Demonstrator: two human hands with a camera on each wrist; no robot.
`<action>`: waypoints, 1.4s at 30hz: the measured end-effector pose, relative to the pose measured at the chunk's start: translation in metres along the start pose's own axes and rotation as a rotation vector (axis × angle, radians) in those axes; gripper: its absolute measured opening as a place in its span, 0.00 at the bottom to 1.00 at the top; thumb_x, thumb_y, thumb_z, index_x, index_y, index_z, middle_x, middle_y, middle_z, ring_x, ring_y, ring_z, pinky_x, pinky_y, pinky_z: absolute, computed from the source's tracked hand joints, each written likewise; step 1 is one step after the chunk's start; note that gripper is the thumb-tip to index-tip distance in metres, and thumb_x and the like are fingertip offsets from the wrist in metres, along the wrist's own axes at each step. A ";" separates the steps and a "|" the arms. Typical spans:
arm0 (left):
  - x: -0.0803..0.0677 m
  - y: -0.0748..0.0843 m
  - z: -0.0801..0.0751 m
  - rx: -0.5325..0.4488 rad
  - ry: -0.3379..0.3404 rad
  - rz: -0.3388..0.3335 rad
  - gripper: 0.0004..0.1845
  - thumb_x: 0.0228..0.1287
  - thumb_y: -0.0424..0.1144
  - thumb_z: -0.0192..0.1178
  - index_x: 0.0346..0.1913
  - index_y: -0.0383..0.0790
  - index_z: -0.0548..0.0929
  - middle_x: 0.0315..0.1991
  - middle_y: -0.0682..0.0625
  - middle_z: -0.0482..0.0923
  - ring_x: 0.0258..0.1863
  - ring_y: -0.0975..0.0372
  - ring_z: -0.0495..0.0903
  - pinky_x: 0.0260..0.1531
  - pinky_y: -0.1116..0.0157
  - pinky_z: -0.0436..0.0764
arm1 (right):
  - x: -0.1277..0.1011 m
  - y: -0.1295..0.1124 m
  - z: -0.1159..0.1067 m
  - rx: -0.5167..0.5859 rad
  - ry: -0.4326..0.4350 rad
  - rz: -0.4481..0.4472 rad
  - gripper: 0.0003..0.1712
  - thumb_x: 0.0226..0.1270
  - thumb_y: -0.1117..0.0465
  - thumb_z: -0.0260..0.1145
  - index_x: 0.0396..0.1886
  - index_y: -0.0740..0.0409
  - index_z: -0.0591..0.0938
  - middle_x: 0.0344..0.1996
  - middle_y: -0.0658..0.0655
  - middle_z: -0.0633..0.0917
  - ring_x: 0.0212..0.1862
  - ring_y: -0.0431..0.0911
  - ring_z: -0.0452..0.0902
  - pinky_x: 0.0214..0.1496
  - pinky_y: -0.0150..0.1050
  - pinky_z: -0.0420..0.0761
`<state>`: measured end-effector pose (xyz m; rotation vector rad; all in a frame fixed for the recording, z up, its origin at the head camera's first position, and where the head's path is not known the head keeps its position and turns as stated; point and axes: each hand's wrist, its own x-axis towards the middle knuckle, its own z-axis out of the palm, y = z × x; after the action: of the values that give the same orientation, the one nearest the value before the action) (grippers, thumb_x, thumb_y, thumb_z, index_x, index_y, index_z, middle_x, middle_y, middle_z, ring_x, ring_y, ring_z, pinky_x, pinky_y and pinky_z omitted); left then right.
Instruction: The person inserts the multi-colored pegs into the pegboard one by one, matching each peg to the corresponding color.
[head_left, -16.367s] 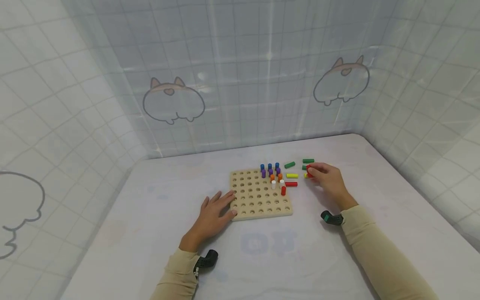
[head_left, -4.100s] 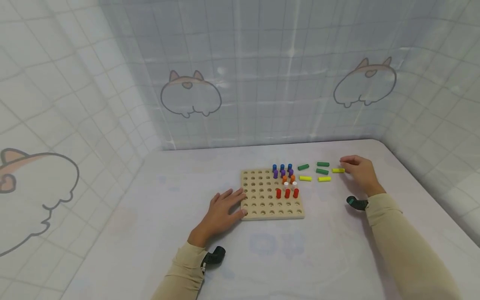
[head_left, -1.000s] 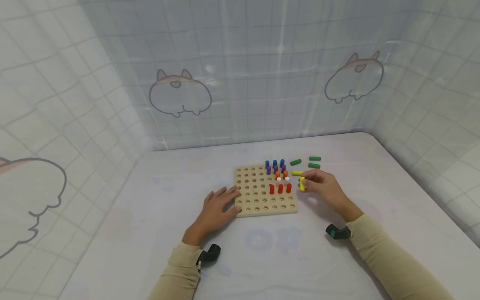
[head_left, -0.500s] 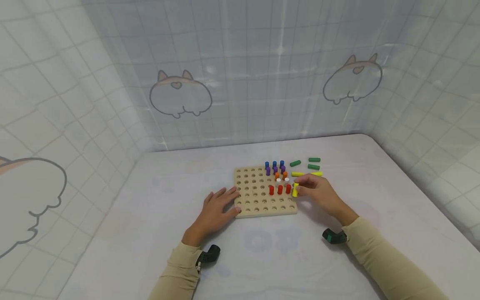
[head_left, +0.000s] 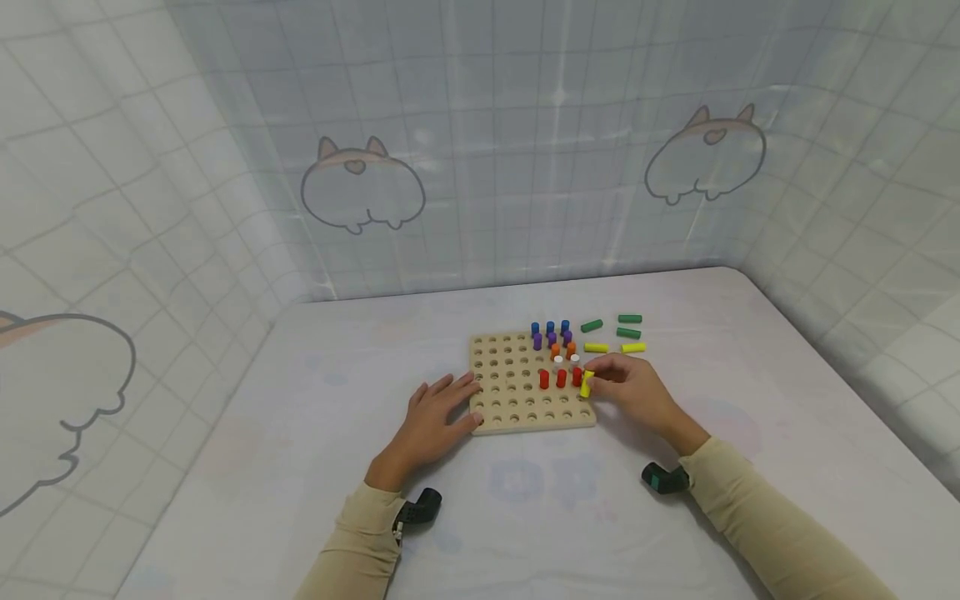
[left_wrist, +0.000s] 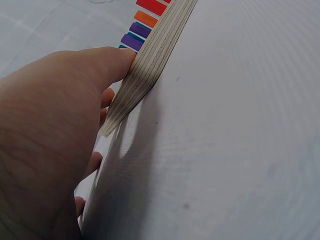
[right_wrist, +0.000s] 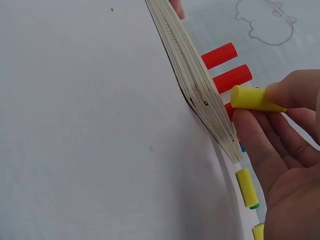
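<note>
My left hand (head_left: 433,421) rests at the left edge of a wooden pegboard (head_left: 534,429), fingers spread and relaxed. In the left wrist view its thumb (left_wrist: 112,62) lies against the board's edge. My right hand (head_left: 637,392) pinches a yellow peg (head_left: 587,384) between thumb and fingers over the board's right side. The right wrist view shows this yellow peg (right_wrist: 255,99) tilted beside the standing red pegs (right_wrist: 232,78). On the board, a row of red pegs (head_left: 561,379) stands in front of white pegs (head_left: 558,363), orange pegs (head_left: 556,351), purple pegs (head_left: 537,342) and blue pegs (head_left: 551,327).
Two yellow pegs, the nearer one (head_left: 596,347) and another (head_left: 633,347), lie right of the board. Behind them lie green pegs (head_left: 629,332). Holes without pegs fill the board's left and front parts. A patterned curtain (head_left: 480,200) surrounds the white table (head_left: 360,358).
The red row has gained pegs since the oldest frame. My right hand picked up a yellow peg and carried it left and nearer, over the board's right edge. The left hand stays put.
</note>
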<state>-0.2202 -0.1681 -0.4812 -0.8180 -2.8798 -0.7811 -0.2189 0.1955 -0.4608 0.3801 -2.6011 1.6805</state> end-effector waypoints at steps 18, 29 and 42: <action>-0.002 0.002 0.001 -0.002 0.012 0.003 0.31 0.74 0.56 0.54 0.74 0.49 0.70 0.77 0.55 0.59 0.77 0.49 0.53 0.71 0.37 0.43 | -0.001 0.002 0.008 -0.040 0.025 -0.013 0.13 0.67 0.62 0.70 0.51 0.58 0.84 0.51 0.55 0.85 0.52 0.50 0.81 0.58 0.47 0.80; 0.004 0.000 -0.006 -0.006 -0.004 0.000 0.31 0.74 0.57 0.54 0.75 0.50 0.70 0.77 0.57 0.58 0.77 0.50 0.53 0.71 0.38 0.43 | 0.003 -0.004 0.006 -0.105 0.022 -0.008 0.11 0.67 0.63 0.70 0.48 0.55 0.85 0.48 0.51 0.85 0.50 0.49 0.82 0.58 0.53 0.79; 0.004 0.001 -0.006 -0.002 -0.014 -0.021 0.31 0.74 0.57 0.54 0.75 0.51 0.69 0.77 0.58 0.58 0.77 0.51 0.52 0.72 0.39 0.42 | 0.002 -0.005 0.007 -0.191 0.069 -0.193 0.08 0.63 0.68 0.71 0.41 0.56 0.86 0.43 0.49 0.84 0.44 0.44 0.83 0.48 0.36 0.84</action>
<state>-0.2236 -0.1682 -0.4751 -0.7985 -2.9053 -0.7833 -0.2190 0.1872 -0.4594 0.5354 -2.5517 1.3496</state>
